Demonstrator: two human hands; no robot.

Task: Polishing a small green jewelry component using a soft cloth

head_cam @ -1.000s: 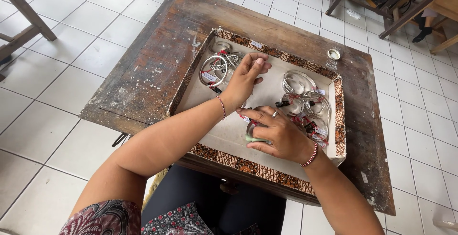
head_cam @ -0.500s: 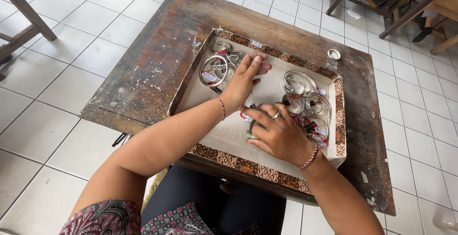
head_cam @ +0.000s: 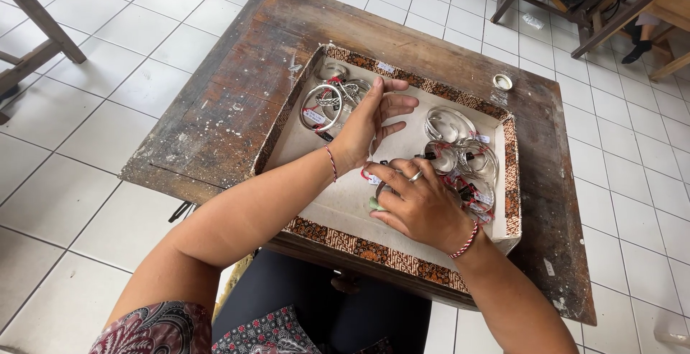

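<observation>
Now, far left, pale square floor tiles [head_cam: 108, 30] with dark grout, glossy, and one worn wooden table [head_cam: 237, 88], its dark top scuffed and flecked with white. On it sits one shallow rectangular tray [head_cam: 359, 235], cream inside, rim wrapped in brown patterned cloth. Top left in the tray, a cluster of silver bangles [head_cam: 323, 102], round and shiny, tagged. The left hand [head_cam: 366, 127] lies over them, fingers spread and loose, gripping nothing. Beside it, the right hand [head_cam: 420, 203] curls down on the tray floor, fingertips pinching a small pale green piece [head_cam: 374, 203]. Further right, another heap of silver bangles [head_cam: 460, 149], too tangled to count. One small round cap [head_cam: 502, 81] rests on the tabletop beyond.
</observation>
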